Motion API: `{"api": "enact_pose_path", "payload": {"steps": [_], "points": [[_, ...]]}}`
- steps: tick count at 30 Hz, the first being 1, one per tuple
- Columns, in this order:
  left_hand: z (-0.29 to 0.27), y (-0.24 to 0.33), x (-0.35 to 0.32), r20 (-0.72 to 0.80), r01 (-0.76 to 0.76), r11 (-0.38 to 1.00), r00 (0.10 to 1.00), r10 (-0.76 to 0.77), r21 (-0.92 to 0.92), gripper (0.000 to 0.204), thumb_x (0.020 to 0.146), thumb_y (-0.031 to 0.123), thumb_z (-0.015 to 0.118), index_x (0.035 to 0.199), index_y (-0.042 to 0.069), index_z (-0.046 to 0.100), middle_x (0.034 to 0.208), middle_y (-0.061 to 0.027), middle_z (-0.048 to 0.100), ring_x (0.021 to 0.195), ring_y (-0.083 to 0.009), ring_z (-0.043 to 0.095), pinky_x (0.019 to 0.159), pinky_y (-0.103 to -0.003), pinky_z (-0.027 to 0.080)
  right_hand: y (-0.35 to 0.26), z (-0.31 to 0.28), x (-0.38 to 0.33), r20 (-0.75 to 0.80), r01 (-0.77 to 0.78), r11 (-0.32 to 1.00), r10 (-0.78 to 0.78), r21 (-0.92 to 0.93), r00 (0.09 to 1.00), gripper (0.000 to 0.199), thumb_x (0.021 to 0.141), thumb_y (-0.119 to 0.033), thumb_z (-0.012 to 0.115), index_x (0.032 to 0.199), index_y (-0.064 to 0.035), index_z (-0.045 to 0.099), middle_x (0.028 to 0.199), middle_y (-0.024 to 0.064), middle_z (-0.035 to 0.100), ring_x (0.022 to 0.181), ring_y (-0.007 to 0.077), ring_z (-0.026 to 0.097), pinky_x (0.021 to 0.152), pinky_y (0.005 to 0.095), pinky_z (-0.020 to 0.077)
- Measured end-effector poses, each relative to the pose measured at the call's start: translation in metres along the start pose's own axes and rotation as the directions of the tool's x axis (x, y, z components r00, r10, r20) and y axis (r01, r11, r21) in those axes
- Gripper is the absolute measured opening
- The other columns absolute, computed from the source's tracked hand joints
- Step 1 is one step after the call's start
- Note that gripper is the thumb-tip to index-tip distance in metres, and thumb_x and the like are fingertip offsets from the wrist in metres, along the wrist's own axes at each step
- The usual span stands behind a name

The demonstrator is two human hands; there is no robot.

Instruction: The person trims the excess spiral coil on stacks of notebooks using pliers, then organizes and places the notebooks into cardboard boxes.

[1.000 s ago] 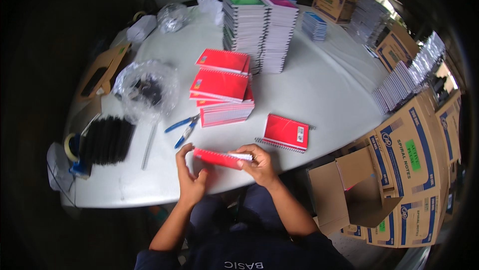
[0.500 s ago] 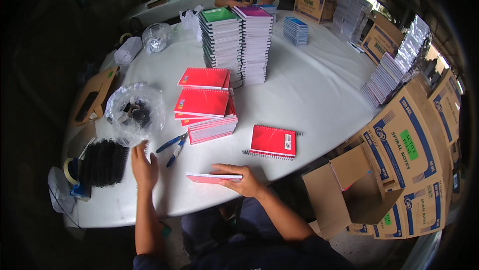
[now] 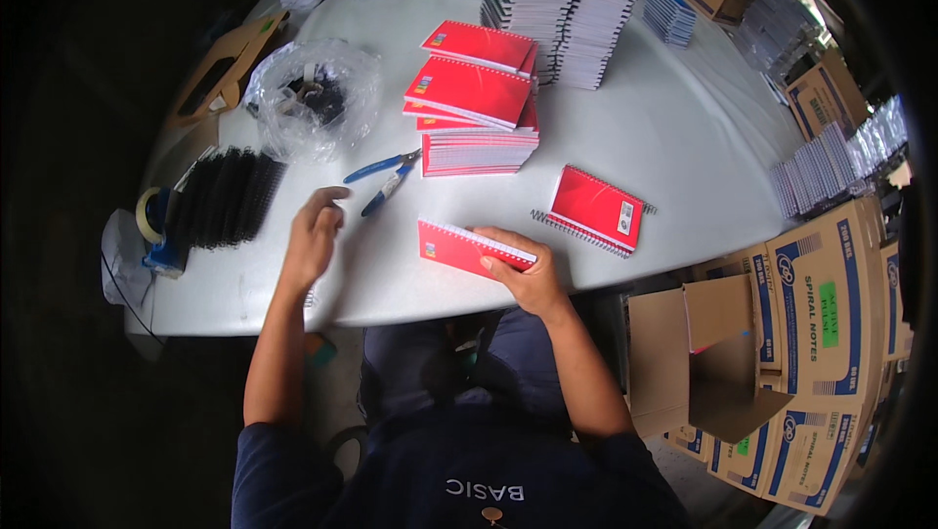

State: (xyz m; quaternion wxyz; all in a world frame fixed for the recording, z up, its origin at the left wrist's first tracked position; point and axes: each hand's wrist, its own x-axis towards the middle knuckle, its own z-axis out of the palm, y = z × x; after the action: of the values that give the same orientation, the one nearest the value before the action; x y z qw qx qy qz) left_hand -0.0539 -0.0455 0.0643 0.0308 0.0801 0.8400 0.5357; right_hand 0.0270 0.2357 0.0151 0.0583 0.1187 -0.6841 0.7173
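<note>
My right hand (image 3: 523, 270) holds a small red notebook (image 3: 451, 248) tilted over the table's near edge, thumb on its cover and fingers behind. A row of punched holes runs along its upper edge. My left hand (image 3: 318, 231) hovers left of it, fingers curled and index finger bent to the right; the palm is hidden. By that wrist shows a bit of wire coil (image 3: 310, 298); whether the hand holds it is unclear. Blue-handled pliers (image 3: 389, 180) lie just beyond. Right of my hands rests a red notebook (image 3: 598, 207) with loose-ended coils along its edges.
A stack of red notebooks (image 3: 479, 153) stands ahead, taller notebook stacks (image 3: 572, 11) behind it. Black coils (image 3: 230, 199), a tape dispenser (image 3: 161, 236) and a clear plastic bag (image 3: 337, 128) lie leftward. An open carton (image 3: 660, 363) and stacked cartons (image 3: 816, 304) stand right.
My view has tipped downward, and the person across the table is out of it. The notebook in my right hand has turned to show more of its cover. My left index finger now points right.
</note>
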Motion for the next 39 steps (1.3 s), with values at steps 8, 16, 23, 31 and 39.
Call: {"api": "enact_pose_path", "payload": {"steps": [8, 16, 23, 31, 39], "points": [[0.037, 0.027, -0.022, 0.239, -0.244, 0.958, 0.949, 0.205, 0.149, 0.036, 0.096, 0.033, 0.043, 0.094, -0.001, 0.057, 0.074, -0.0062, 0.055, 0.071, -0.0138, 0.051, 0.069, -0.026, 0.042, -0.003, 0.005, -0.002, 0.012, -0.031, 0.998, 0.032, -0.057, 0.999, 0.030, 0.082, 0.001, 0.059, 0.112, -0.0004, 0.061, 0.107, 0.0099, 0.064, 0.098, 0.0128, 0.058, 0.088, 0.0262, 0.0451], [0.037, 0.029, -0.016, 0.338, -0.099, 0.974, 0.941, 0.024, 0.205, 0.037, 0.095, 0.034, 0.046, 0.082, 0.001, 0.058, 0.066, -0.0039, 0.053, 0.062, -0.0123, 0.049, 0.058, -0.026, 0.040, -0.001, 0.005, -0.004, -0.011, -0.033, 0.999, 0.033, -0.013, 0.999, 0.028, 0.082, 0.004, 0.059, 0.109, -0.0004, 0.063, 0.106, 0.0096, 0.065, 0.096, 0.0136, 0.060, 0.087, 0.0261, 0.0464], [0.021, 0.036, 0.006, 0.413, -0.173, 0.984, 0.894, 0.176, -0.045, 0.019, 0.087, 0.022, 0.060, 0.087, 0.003, 0.060, 0.076, -0.0023, 0.056, 0.066, -0.0092, 0.048, 0.060, -0.023, 0.040, 0.003, 0.003, -0.001, 0.083, 0.050, 0.999, -0.049, -0.009, 0.995, 0.029, 0.082, 0.003, 0.059, 0.111, -0.0011, 0.062, 0.106, 0.0103, 0.065, 0.095, 0.0127, 0.060, 0.086, 0.0254, 0.0460], [0.012, 0.066, 0.018, 0.657, -0.501, 0.818, 0.722, 0.215, 0.283, 0.028, 0.076, 0.008, 0.069, 0.102, 0.003, 0.060, 0.094, -0.0117, 0.060, 0.084, -0.0242, 0.056, 0.076, -0.034, 0.045, -0.003, 0.003, -0.001, 0.130, -0.028, 0.999, 0.031, -0.028, 0.991, 0.029, 0.084, -0.004, 0.060, 0.113, -0.0029, 0.061, 0.106, 0.0102, 0.065, 0.094, 0.0121, 0.059, 0.084, 0.0250, 0.0455], [0.019, 0.060, 0.008, 0.630, -0.761, 0.465, 0.641, 0.438, 0.452, 0.022, 0.075, 0.020, 0.069, 0.085, 0.006, 0.056, 0.087, -0.0077, 0.059, 0.091, -0.0275, 0.056, 0.083, -0.039, 0.040, 0.002, 0.008, -0.005, 0.090, -0.102, 0.993, 0.106, -0.052, 0.990, 0.027, 0.086, -0.005, 0.059, 0.113, -0.0017, 0.061, 0.106, 0.0112, 0.065, 0.093, 0.0123, 0.059, 0.084, 0.0258, 0.0458]]}}
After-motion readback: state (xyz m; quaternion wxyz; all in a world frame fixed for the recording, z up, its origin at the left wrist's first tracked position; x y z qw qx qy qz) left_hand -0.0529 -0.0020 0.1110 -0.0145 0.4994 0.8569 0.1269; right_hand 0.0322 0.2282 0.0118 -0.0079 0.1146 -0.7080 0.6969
